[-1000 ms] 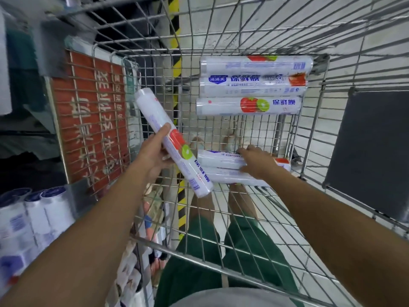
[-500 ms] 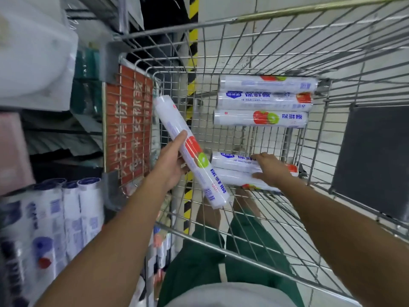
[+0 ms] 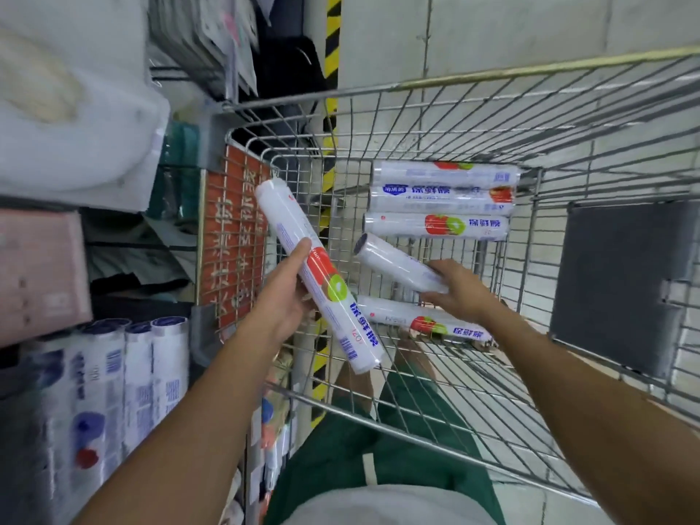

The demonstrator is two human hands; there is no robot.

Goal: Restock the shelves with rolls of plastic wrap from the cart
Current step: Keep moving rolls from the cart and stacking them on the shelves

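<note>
Plastic wrap rolls (image 3: pixel 132 380) stand stocked on the shelf (image 3: pixel 202 335) at far left. Next, the left hand (image 3: pixel 282 301) has fingers clamped round a tilted roll (image 3: pixel 299 244) over the cart (image 3: pixel 492 75). The right hand (image 3: pixel 460 293) has fingers curled on a second roll (image 3: pixel 394 265), raised above another lying roll (image 3: pixel 428 324). Best to lift both clear of the cart before swinging left to slot them upright.

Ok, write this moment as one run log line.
left hand: holds roll | right hand: grips second roll | cart: four rolls lying | shelf rolls: upright

Shop aisle, wire cart (image 3: pixel 473 81), stocked shelves (image 3: pixel 113 373)
</note>
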